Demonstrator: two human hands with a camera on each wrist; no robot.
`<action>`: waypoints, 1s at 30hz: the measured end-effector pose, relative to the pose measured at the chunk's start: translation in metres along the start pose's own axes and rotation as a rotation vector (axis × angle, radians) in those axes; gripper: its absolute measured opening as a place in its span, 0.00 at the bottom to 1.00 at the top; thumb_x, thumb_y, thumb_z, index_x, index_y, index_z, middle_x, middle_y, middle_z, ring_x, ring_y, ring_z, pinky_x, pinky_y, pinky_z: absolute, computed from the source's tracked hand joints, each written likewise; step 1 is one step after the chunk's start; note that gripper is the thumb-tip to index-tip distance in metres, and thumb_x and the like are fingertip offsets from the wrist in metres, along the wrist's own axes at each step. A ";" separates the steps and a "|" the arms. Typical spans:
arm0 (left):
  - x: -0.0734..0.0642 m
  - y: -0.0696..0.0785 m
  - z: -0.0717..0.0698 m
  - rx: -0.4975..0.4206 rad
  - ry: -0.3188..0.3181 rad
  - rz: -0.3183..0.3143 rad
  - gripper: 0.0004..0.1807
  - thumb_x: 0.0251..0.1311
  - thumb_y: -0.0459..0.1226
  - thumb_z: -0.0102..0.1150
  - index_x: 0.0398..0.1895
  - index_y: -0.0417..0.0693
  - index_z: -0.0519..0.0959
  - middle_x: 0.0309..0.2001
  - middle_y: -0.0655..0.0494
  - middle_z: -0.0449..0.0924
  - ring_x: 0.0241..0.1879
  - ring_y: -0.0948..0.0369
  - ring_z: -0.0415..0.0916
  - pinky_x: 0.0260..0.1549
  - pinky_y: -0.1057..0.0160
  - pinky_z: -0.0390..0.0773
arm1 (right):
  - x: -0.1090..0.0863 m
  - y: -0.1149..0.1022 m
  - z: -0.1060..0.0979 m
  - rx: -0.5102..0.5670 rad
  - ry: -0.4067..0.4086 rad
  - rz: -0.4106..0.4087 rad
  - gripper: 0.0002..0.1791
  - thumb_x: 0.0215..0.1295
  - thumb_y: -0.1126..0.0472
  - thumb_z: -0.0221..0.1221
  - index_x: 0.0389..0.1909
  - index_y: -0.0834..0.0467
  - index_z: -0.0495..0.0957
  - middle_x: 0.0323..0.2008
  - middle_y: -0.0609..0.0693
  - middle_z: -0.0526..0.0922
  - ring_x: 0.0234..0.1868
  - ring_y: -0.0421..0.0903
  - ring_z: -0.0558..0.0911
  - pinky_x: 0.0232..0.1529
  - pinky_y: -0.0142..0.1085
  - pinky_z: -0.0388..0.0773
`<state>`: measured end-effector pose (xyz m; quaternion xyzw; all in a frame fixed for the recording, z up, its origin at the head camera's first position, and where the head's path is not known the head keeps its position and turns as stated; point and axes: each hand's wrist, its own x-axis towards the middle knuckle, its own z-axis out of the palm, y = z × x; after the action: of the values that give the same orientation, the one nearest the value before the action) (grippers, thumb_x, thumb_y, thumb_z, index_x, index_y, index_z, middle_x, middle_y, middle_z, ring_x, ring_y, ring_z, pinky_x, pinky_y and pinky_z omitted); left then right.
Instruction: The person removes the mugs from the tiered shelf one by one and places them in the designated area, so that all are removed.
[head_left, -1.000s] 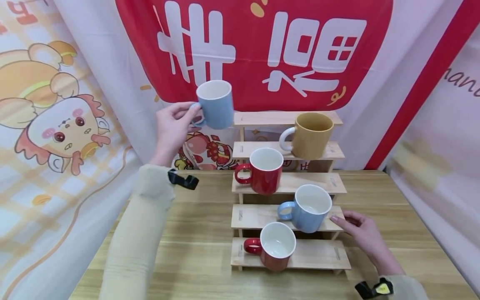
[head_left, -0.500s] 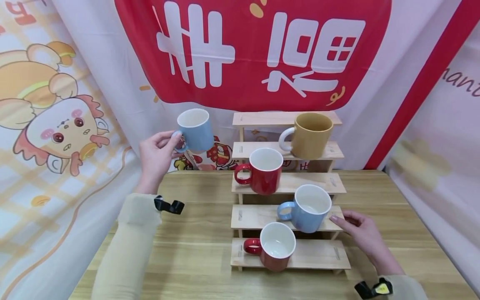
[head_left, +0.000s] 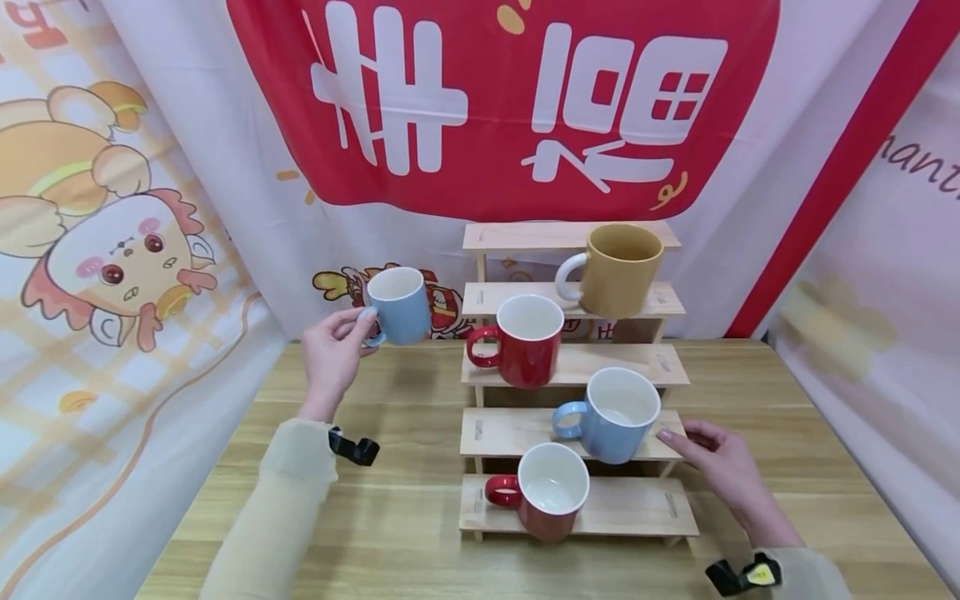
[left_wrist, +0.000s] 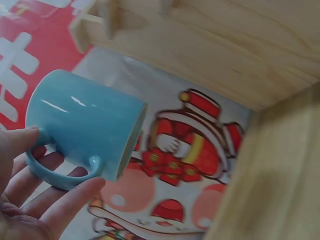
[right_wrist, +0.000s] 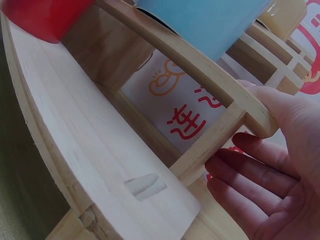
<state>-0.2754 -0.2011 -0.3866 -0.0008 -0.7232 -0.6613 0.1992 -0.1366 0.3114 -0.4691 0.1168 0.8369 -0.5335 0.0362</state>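
Observation:
My left hand (head_left: pixel 333 354) pinches the handle of a light blue mug (head_left: pixel 401 307), holding it in the air left of the wooden tiered shelf (head_left: pixel 495 433). In the left wrist view, the thumb and fingers meet around that mug's handle (left_wrist: pixel 65 177). My right hand (head_left: pixel 723 467) grips the right end of the second tier from the bottom, thumb on top and fingers below, as the right wrist view shows. Near it on this tier stands another light blue mug (head_left: pixel 617 414).
A red mug (head_left: pixel 551 492) sits on the lowest tier and another red mug (head_left: pixel 528 342) on the middle tier. Higher up stands a mustard mug (head_left: pixel 622 271) with a white handle. Printed cloth (head_left: pixel 165 75) surrounds the wooden table (head_left: pixel 390 517) at the back and sides.
My left hand has lowered the light blue mug, first down and leftward, then down and slightly right. The right hand has stayed on the shelf.

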 end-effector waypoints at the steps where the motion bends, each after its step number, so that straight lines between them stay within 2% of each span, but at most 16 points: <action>1: -0.001 -0.005 0.000 0.001 0.000 -0.007 0.20 0.66 0.41 0.69 0.51 0.33 0.83 0.47 0.35 0.84 0.41 0.52 0.87 0.35 0.55 0.87 | 0.000 0.000 0.000 -0.001 0.002 -0.002 0.39 0.67 0.40 0.66 0.64 0.67 0.73 0.54 0.56 0.80 0.46 0.38 0.78 0.44 0.30 0.82; 5: -0.008 -0.027 0.001 0.007 0.006 -0.025 0.19 0.66 0.40 0.68 0.51 0.32 0.83 0.48 0.35 0.84 0.46 0.42 0.85 0.36 0.52 0.86 | 0.000 -0.001 0.001 0.001 0.007 -0.003 0.39 0.67 0.41 0.66 0.64 0.67 0.73 0.53 0.55 0.80 0.46 0.38 0.78 0.44 0.29 0.81; 11: -0.018 -0.061 0.006 -0.006 0.048 -0.070 0.16 0.66 0.36 0.68 0.49 0.30 0.83 0.46 0.34 0.84 0.46 0.38 0.83 0.36 0.49 0.86 | 0.001 -0.002 0.002 0.011 0.007 -0.004 0.38 0.67 0.41 0.66 0.64 0.67 0.74 0.52 0.55 0.81 0.46 0.38 0.78 0.45 0.31 0.82; 18: -0.032 -0.093 0.016 0.028 0.092 -0.143 0.13 0.66 0.34 0.68 0.48 0.32 0.84 0.45 0.35 0.85 0.45 0.42 0.85 0.38 0.47 0.85 | 0.000 -0.003 0.002 0.013 0.008 0.013 0.39 0.66 0.40 0.66 0.64 0.67 0.73 0.53 0.56 0.80 0.46 0.39 0.78 0.46 0.32 0.82; 26: -0.039 -0.111 0.030 0.053 0.130 -0.161 0.13 0.65 0.36 0.69 0.46 0.35 0.85 0.43 0.40 0.87 0.43 0.48 0.86 0.41 0.44 0.85 | -0.001 -0.003 0.002 0.017 0.019 0.013 0.39 0.66 0.41 0.67 0.64 0.68 0.74 0.51 0.55 0.80 0.45 0.39 0.78 0.45 0.31 0.82; 30: -0.040 -0.115 0.035 0.047 0.138 -0.183 0.14 0.65 0.39 0.70 0.47 0.36 0.85 0.44 0.41 0.87 0.44 0.47 0.86 0.42 0.45 0.85 | -0.001 -0.002 0.002 0.019 0.016 0.014 0.38 0.66 0.41 0.67 0.63 0.67 0.74 0.51 0.54 0.81 0.46 0.39 0.78 0.44 0.30 0.82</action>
<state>-0.2790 -0.1716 -0.5099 0.1156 -0.7202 -0.6580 0.1872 -0.1360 0.3085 -0.4678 0.1273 0.8313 -0.5401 0.0320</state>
